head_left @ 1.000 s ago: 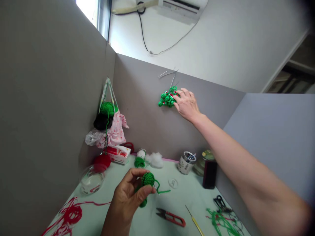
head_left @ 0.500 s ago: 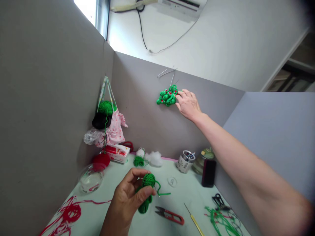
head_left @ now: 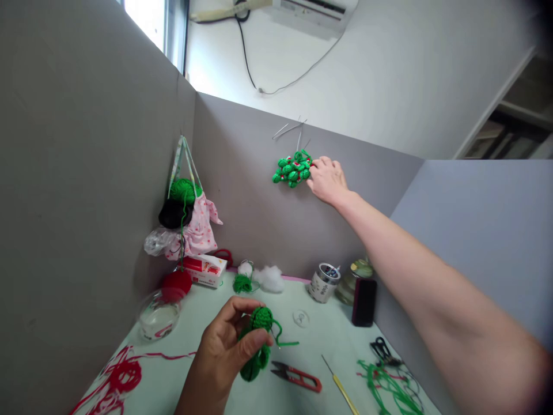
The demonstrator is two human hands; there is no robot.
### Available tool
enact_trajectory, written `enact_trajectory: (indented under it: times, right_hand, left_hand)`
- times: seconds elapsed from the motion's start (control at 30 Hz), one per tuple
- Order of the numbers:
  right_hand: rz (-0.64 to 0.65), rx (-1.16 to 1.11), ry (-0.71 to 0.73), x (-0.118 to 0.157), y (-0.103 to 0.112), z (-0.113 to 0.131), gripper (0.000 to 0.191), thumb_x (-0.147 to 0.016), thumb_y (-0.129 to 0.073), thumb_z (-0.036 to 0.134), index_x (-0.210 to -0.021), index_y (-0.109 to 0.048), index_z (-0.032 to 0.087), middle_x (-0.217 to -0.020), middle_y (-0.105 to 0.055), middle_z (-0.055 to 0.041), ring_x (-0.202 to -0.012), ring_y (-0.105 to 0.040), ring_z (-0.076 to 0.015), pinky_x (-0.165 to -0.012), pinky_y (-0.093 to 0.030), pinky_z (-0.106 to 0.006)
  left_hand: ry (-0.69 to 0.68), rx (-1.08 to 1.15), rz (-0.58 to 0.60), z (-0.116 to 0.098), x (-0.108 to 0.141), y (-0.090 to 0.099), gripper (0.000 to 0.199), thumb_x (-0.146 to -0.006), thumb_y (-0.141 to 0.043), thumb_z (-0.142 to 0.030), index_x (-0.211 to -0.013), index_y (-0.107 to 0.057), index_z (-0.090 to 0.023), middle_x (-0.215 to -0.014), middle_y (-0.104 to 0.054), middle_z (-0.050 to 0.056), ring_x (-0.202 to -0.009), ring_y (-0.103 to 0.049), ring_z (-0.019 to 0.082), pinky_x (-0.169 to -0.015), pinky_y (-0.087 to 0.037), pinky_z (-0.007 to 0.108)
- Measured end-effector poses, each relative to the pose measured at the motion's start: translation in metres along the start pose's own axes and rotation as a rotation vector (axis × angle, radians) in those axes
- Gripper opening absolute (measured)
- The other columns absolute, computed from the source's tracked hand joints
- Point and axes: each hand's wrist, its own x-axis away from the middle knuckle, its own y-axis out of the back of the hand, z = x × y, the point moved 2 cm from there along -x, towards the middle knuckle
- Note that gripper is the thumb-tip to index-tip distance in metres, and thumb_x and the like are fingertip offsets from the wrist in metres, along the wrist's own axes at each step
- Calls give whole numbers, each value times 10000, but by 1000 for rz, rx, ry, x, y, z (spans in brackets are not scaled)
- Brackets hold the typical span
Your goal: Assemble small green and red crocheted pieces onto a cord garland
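Observation:
My left hand (head_left: 231,343) is closed around a green crocheted piece (head_left: 261,320), with a loose yarn tail at its right. More green crochet shows below the thumb. My right arm reaches up to the back partition, where a cluster of green crocheted pieces (head_left: 290,172) with red and white bits hangs from a wire hook (head_left: 299,138). At the cluster's right edge, the fingers of my right hand (head_left: 329,180) are bent and closed on it; the fingertips are partly hidden. Red thread snips (head_left: 298,377) and a yellow-handled crochet hook (head_left: 341,389) lie right of my left hand.
Red yarn (head_left: 125,374) and a clear plastic tub (head_left: 159,317) are at left. A bag (head_left: 199,225) with green yarn hangs above a tissue box (head_left: 208,271). White stuffing (head_left: 270,279), a can (head_left: 324,283), a phone (head_left: 364,302) and green strands (head_left: 386,386) lie around.
My right hand's fingers have curled in more at the hanging cluster, and the cluster has turned slightly. My left hand keeps the crocheted piece in nearly the same place. The view shifts slightly.

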Motion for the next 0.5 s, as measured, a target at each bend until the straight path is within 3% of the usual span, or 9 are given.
enact_trajectory:
  times: [0.13, 0.27, 0.43, 0.5]
  right_hand:
    - [50, 63, 17, 2, 0, 1, 311, -888, -483, 196, -1079, -688, 61, -1333, -572, -232, -1283, -400, -365, -1009, -336, -524]
    - [75, 41, -13, 18, 4, 13, 312, -897, -502, 186, -1124, -672, 53, -1392, -530, -238, -1297, -421, -373, -1033, -335, -530]
    - [90, -298, -76, 84, 24, 54, 308, -918, -532, 193, -1201, -641, 137, -1258, -644, -167, -1068, -607, -300, -974, -408, -460]
    - [108, -589, -155, 124, 40, 74, 198, -928, -551, 234, -1072, -680, 188, -1066, -720, -93, -962, -643, -253, -904, -449, -394]
  left_hand:
    - [23, 24, 17, 1, 0, 0, 371, -702, -821, -429, -929, -645, -194, -730, -622, 11, -650, -582, 145, -596, -403, 259]
    - [15, -5, 22, 3, 0, 0, 328, -732, -805, -410, -943, -658, -208, -756, -640, 11, -716, -604, 149, -690, -439, 265]
    - [8, 45, 35, 13, -3, -4, 363, -701, -838, -408, -934, -644, -208, -765, -622, -6, -683, -599, 127, -689, -446, 260]
    - [31, 77, 47, 17, -4, -6, 380, -681, -856, -403, -906, -626, -202, -759, -618, -11, -660, -595, 120, -642, -432, 248]
